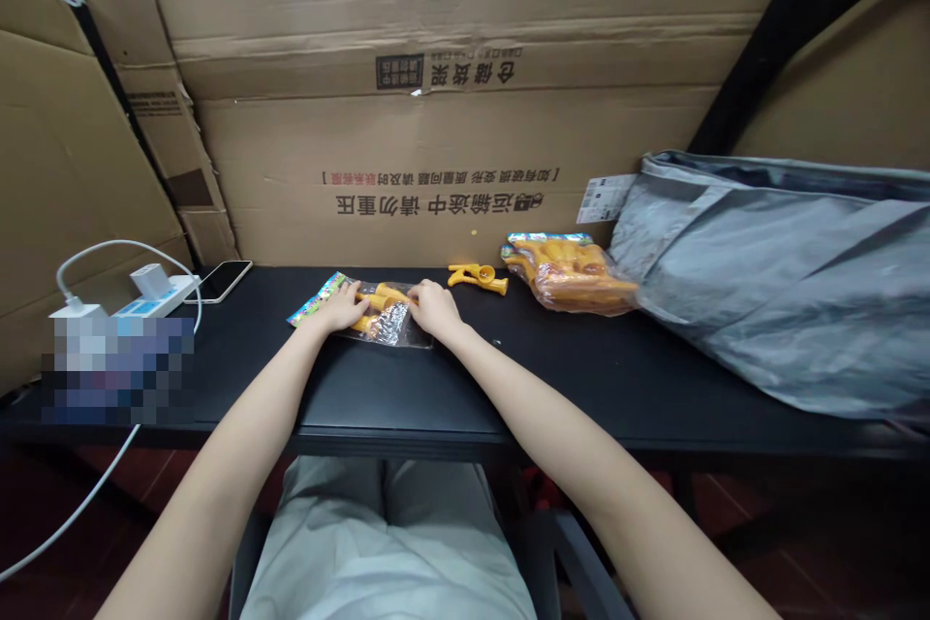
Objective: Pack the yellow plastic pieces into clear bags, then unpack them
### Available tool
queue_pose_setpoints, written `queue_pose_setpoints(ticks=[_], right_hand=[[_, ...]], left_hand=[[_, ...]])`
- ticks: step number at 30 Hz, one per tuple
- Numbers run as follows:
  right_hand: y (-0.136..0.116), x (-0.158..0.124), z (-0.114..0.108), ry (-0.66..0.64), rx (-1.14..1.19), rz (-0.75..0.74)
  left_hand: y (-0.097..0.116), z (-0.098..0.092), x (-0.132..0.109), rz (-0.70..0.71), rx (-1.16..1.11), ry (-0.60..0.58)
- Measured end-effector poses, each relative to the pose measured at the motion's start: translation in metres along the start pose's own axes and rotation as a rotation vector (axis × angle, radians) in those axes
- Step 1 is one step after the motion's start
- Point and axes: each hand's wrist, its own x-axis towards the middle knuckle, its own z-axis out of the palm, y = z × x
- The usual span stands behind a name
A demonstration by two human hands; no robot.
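A clear plastic bag (396,327) with a colourful printed header (318,298) lies on the black table in front of me. Inside it are yellow-orange plastic pieces (385,295). My left hand (340,306) grips the bag near the header, its back turned up. At the opposite end, my right hand (434,308) has its fingers bent and pressed on the plastic; their tips are partly hidden. Just beyond the right hand lies a loose yellow plastic toy (480,277), shaped like a small tool with a round cup, touched by neither hand.
A fuller bag of yellow toys (563,276) sits at the back right, against a large grey fabric bag (770,281). On the left are a phone (222,282), a power strip (156,302) and a white cable (108,244). Cardboard (436,136) walls the table's back.
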Motion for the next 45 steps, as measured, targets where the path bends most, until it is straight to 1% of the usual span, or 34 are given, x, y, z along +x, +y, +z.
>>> queue_pose_setpoints(ticks=[4, 7, 10, 12, 14, 16, 18, 23, 28, 33, 37, 45], right_hand=[[0.006, 0.007, 0.011, 0.031, 0.229, -0.12], [0.009, 0.01, 0.014, 0.026, 0.265, -0.127], [0.009, 0.007, 0.011, 0.03, 0.167, -0.065], [0.006, 0.004, 0.005, 0.035, 0.056, 0.002], [0.003, 0.0, -0.001, -0.008, -0.02, 0.088], [0.0, -0.001, -0.005, -0.073, -0.022, 0.154], [-0.001, -0.001, -0.005, -0.102, 0.043, 0.157], [0.005, 0.005, 0.003, -0.09, 0.305, 0.056], [0.013, 0.01, 0.01, -0.088, 0.448, 0.093], [0.019, 0.014, 0.018, -0.152, 0.561, 0.11], [0.023, 0.016, 0.024, -0.169, 0.623, 0.103], [0.023, 0.015, 0.023, -0.198, 0.823, 0.136]], left_hand=[[0.004, 0.001, 0.0, -0.034, -0.021, 0.025], [0.006, 0.001, 0.0, -0.072, -0.048, 0.069], [0.006, -0.002, -0.001, -0.136, -0.069, 0.112], [0.007, -0.003, -0.002, -0.181, -0.075, 0.113], [0.008, -0.004, -0.003, -0.206, -0.08, 0.089], [0.009, -0.004, -0.004, -0.208, -0.092, 0.063], [0.009, -0.004, -0.004, -0.194, -0.105, 0.058], [0.009, -0.002, -0.003, -0.173, -0.121, 0.089], [0.012, -0.004, -0.004, -0.167, -0.122, 0.109], [0.014, -0.007, -0.008, -0.161, -0.142, 0.122], [0.014, -0.01, -0.009, -0.166, -0.17, 0.122], [0.011, -0.009, -0.007, -0.186, -0.253, 0.157]])
